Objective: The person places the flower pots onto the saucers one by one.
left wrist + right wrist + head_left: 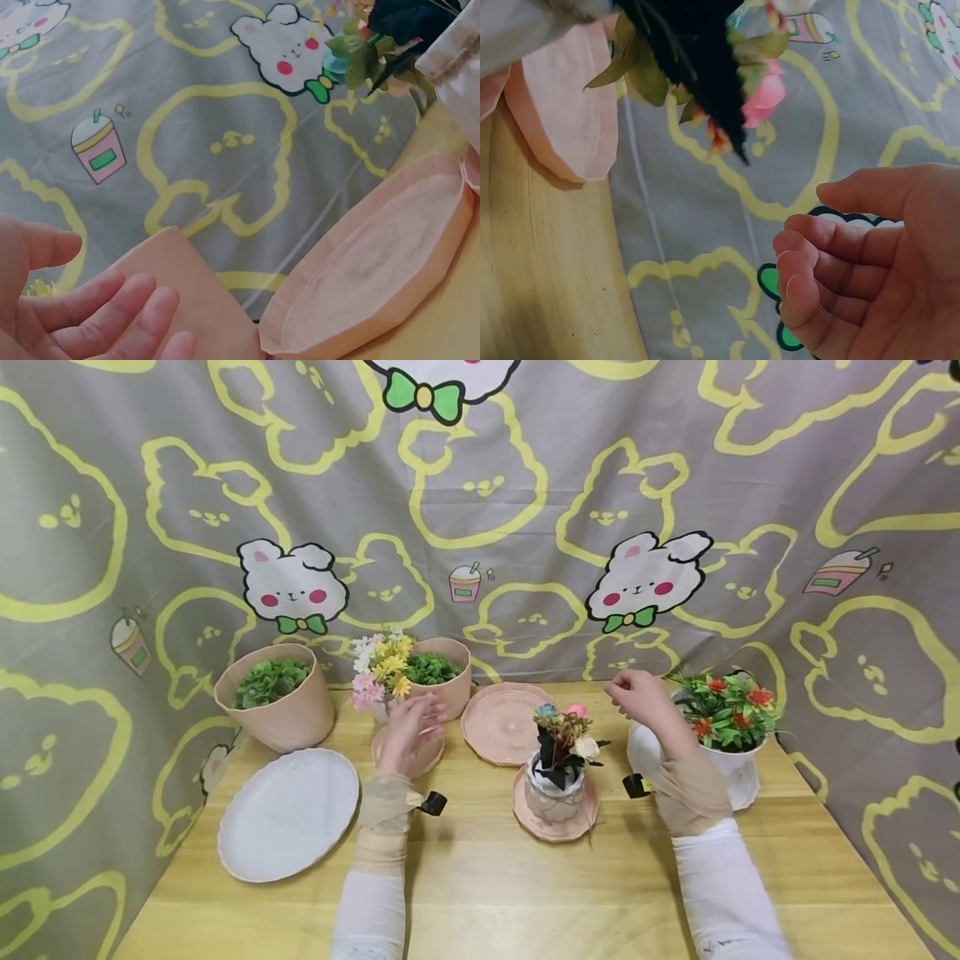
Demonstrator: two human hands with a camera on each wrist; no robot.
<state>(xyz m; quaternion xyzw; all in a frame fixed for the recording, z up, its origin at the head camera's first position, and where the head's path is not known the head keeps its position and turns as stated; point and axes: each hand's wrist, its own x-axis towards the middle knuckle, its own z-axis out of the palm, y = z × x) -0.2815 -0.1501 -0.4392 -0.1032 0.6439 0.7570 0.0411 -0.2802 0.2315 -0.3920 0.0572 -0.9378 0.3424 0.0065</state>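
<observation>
My left hand (412, 731) hovers over a small pink saucer (433, 758), fingers spread loosely and holding nothing. Just behind it stands a pot with pink, white and yellow flowers (386, 668), partly hidden by the hand. In the head view my right hand (651, 706) is raised beside a pot of red flowers (723, 714), above a white scalloped saucer (642, 750). Its fingers curl loosely around nothing in the right wrist view. Between the hands, a small whitish pot (553, 800) of artificial roses sits on a pink saucer (532, 828).
A large white scalloped plate (288, 814) lies at the left, in front of a pinkish pot (303, 718) with green leaves. Another pinkish pot (456, 693) with greenery stands at the back. Beside it lies a pink plate (502, 727). A patterned curtain (517, 552) hangs behind the table (487, 893).
</observation>
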